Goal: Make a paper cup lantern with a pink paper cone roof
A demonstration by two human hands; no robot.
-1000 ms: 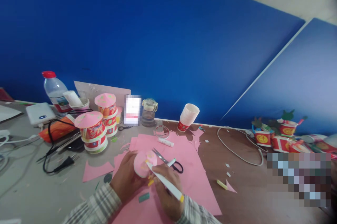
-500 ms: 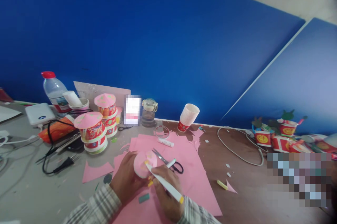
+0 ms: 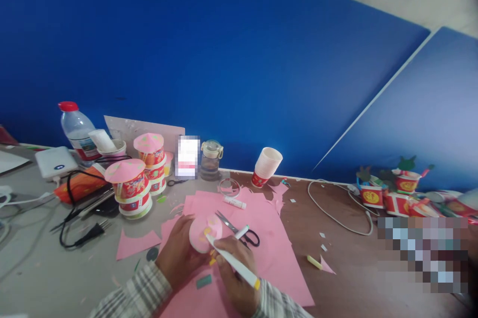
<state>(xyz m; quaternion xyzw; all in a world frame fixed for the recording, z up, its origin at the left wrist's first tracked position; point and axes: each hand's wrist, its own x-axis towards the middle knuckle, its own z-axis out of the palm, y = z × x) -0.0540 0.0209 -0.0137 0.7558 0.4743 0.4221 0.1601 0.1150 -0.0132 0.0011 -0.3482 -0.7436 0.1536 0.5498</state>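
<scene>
My left hand is closed round a small pink paper cone with yellow dots on it. My right hand grips a white marker with a yellow end, and its tip rests on the cone. Both hands hover over pink paper sheets on the table. Black-handled scissors lie just beyond the cone.
Finished cup stacks with pink cone lids stand at the left, near a water bottle, a power bank and black cables. A glue stick, a jar, stacked paper cups and more decorated cups lie further back.
The marker tip has shifted slightly over the cone's surface. My hands have otherwise stayed in place.
</scene>
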